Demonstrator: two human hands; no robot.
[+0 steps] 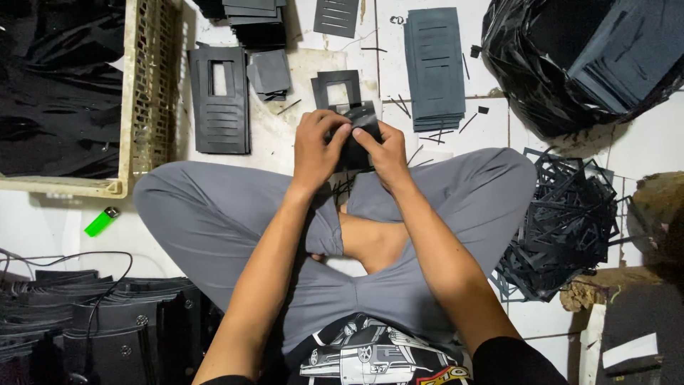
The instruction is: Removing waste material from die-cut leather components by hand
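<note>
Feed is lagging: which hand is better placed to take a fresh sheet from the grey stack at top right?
Right, probably. The right hand sits nearer the grey sheet stack, just up and right of it. The left hand would have to cross over. Both hands grip the black piece.

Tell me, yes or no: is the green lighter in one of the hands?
No. The green lighter lies on the floor beside the knee, while both hands, left and right, grip a black sheet piece.

One head-worn camera looks steeply down, close over the crossed legs (235, 214) and tiled floor (491, 121).
</note>
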